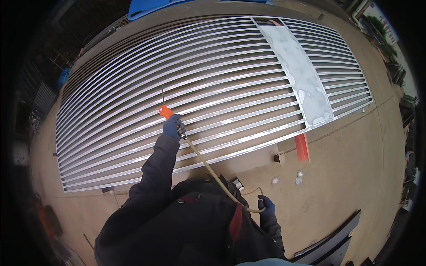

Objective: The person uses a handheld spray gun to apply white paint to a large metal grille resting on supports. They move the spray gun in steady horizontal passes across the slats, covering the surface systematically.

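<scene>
My left hand [172, 127], in a dark blue glove, is closed around an orange air blow gun [166, 112]. Its thin, bent metal nozzle points away from me over a large slatted metal panel [240, 153]. A tan hose [208, 166] runs from a metal fitting at the gun down across my front to the right. There my right hand [266, 206], gloved too, is closed on a bend of that hose beside my body. Wide and silvery, the panel lies flat before me, with a whitish plate [293, 62] set between its slatted sections.
Under the panel's near edge stand a red support [302, 147] and a small box-section metal piece [279, 158]. Round pale discs [299, 177] lie on the concrete floor. Dark metal lengths [330, 241] rest at lower right. Behind the panel is a blue object [151, 8].
</scene>
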Tool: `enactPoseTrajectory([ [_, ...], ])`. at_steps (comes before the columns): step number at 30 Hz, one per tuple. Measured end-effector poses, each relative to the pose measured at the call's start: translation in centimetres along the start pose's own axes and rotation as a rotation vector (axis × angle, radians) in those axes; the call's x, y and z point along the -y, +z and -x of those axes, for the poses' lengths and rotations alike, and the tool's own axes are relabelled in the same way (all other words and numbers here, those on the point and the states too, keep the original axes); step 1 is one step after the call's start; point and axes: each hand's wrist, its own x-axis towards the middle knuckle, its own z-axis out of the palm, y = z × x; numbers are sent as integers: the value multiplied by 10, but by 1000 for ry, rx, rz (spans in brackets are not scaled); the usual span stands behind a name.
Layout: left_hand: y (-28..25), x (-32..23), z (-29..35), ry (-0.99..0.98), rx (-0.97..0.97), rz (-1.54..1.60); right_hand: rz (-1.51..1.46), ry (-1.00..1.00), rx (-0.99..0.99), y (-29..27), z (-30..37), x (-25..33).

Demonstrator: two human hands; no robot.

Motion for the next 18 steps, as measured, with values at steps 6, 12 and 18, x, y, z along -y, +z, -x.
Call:
enactPoseTrajectory([
  [6,106,20,-7,-45,148,-82,-13,30,-78,5,41,-6],
  [12,206,59,-41,-224,340,-96,41,51,-43,13,47,3],
  [18,269,81,-58,-307,396,-159,39,102,-68,12,53,16],
])
